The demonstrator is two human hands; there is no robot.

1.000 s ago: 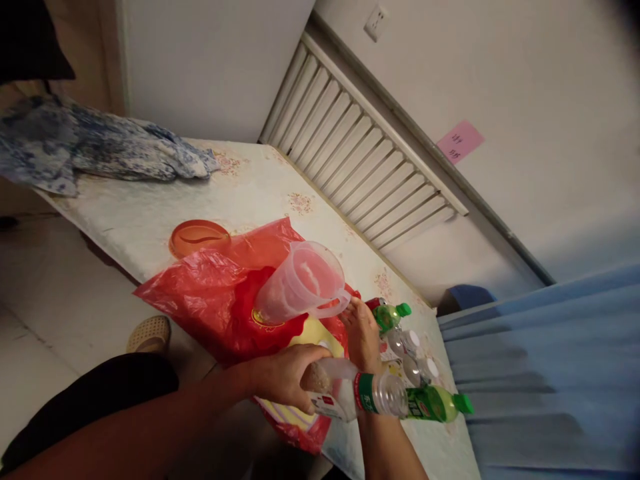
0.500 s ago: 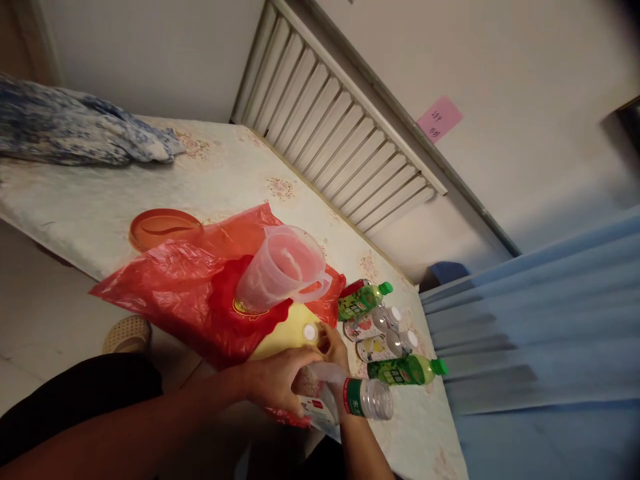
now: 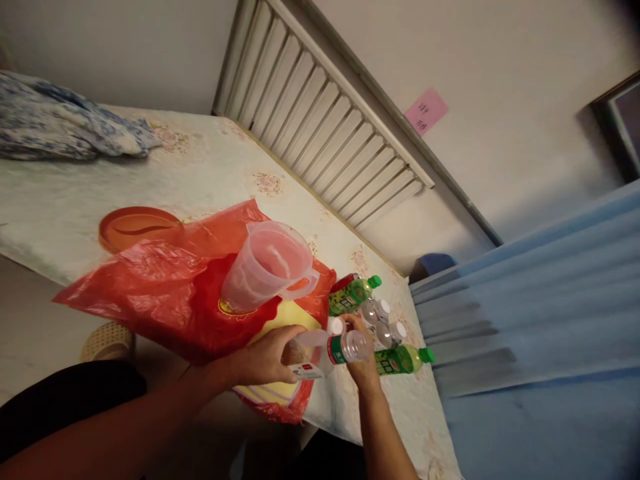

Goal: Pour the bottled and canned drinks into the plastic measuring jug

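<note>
My left hand (image 3: 270,355) is wrapped around the lower part of a clear plastic bottle (image 3: 336,349) with a green, red and white label. The bottle lies tilted, its clear end pointing right, and something brownish shows through its lower part. Behind it, my right hand (image 3: 363,363) has its fingers curled beside a white round cap (image 3: 336,325); the bottle partly hides this hand. A translucent measuring jug (image 3: 270,267) with a handle stands just beyond, on a red plastic bag (image 3: 165,293). Under my left hand is a yellow sheet (image 3: 273,393).
Green-capped bottles (image 3: 350,297) and clear bottles with white caps (image 3: 384,333) stand to the right. An orange-brown lid (image 3: 137,228) and a blue-white cloth (image 3: 70,123) lie at the left on the flowered table cover (image 3: 210,160). A radiator (image 3: 320,113) and blue curtain (image 3: 530,320) are behind.
My right hand has moved right and away from my left hand, with the white cap at its fingers. The bottle in my left hand has risen slightly. The view has turned a little.
</note>
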